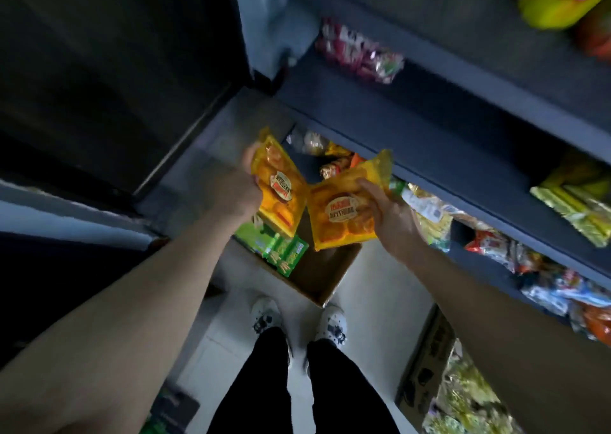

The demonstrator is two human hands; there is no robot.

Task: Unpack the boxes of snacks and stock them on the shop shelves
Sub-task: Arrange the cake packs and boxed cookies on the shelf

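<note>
Dark blue-grey shelves (446,142) crowded with crinkled foil bags flank us as we stand over an open brown cardboard box (319,270) holding flat green packs (285,251). Above it, our left hand (236,193) grips one glossy yellow snack packet (281,190). Our right hand (390,217) grips a second yellow packet (342,213).

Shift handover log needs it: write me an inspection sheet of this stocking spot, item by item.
Surface: pale floor; white shoes stand on it.
Job's things: left yellow packet and right yellow packet held above the open cardboard box, which holds green packets.
Clutter: second cardboard box at lower right, bright packets inside.
Grippers: left hand grips the left yellow packet; right hand grips the right yellow packet.
Cables: nothing seen.
Surroundings: blue-grey shelves on the right, partly stocked with snack bags; dark cabinet on the left.
</note>
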